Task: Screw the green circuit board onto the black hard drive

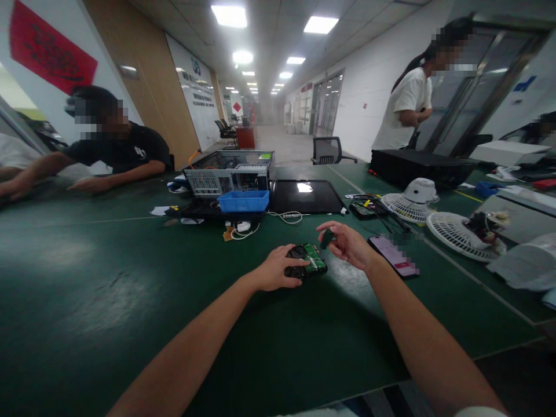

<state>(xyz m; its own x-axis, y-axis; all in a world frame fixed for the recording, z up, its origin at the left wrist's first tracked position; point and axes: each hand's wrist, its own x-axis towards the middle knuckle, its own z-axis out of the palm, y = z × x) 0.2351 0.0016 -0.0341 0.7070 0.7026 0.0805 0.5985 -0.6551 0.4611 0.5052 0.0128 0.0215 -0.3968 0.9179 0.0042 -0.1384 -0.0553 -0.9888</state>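
Note:
My left hand [278,269] is closed around the near-left side of a hard drive [316,262], which lies on the green table with its green circuit board facing up. The thumb and fingers reach over its black casing and part of the board. Just above the drive's right end, my right hand [347,246] pinches a small dark green piece [327,238] between thumb and fingers. Its exact kind is too small to tell, and it appears apart from the drive. A phone [394,256] with a lit screen lies beside my right forearm.
An open computer case [230,171] stands at the back behind a blue tray [244,201]. A flat black panel [307,197] and white cable [286,217] are nearby. White fan parts [460,231] lie right. One person [125,145] sits left; another [406,110] stands right.

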